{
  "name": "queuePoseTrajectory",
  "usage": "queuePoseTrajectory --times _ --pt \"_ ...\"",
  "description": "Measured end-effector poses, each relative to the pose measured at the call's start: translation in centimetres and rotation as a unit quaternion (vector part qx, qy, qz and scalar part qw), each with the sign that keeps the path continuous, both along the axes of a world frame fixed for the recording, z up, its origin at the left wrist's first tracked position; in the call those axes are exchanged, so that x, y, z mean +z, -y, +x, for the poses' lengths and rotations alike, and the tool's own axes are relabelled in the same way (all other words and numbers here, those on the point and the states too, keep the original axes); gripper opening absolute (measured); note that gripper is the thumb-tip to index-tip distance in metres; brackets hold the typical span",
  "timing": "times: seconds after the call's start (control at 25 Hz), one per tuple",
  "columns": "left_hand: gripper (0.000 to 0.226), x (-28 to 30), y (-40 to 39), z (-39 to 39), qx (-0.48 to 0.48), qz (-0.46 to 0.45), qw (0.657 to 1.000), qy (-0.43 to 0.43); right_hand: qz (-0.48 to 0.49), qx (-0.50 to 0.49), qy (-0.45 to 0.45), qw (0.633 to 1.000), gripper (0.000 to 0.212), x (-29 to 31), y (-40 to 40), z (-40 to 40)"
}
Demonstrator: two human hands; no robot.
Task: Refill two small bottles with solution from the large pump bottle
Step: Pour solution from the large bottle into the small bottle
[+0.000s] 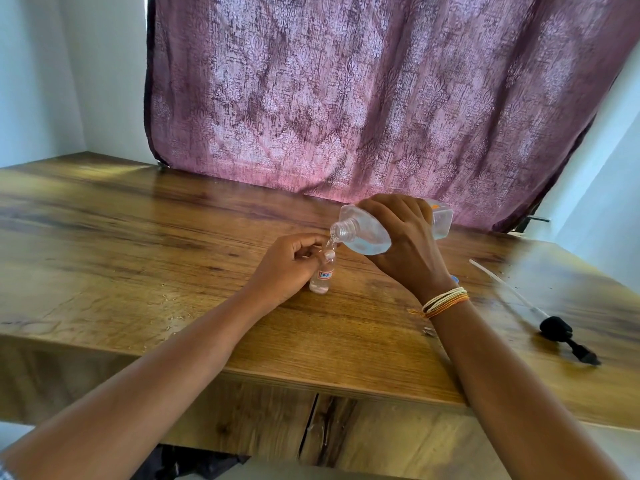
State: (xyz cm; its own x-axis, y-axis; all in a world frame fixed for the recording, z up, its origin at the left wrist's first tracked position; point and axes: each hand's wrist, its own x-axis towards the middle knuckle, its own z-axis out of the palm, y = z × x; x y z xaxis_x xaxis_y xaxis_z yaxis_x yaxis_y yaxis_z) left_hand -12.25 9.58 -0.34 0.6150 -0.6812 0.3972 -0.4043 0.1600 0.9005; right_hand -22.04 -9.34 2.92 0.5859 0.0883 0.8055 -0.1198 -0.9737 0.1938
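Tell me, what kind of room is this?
Probably a room in a home: a wooden table stands by plain pale walls, and a patterned purple curtain hangs behind it.

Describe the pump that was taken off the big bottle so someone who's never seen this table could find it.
Start at the wooden table and go to its right end, past the right hand tipping the large bottle. The pump lies flat there, alone. It is the only black thing on the table, with a long thin white tube pointing back toward the curtain.

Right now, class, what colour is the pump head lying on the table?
Black, with a white dip tube; the pump head shows in the head view.
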Motion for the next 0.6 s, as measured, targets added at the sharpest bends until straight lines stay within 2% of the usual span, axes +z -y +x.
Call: queuePoseTrajectory --times 0.6 --pt "0.019 0.04 -0.05 0.14 0.005 0.010 1.000 0.018 -0.007 0.000 0.008 1.000 0.050 0.04 0.12 -0.01"
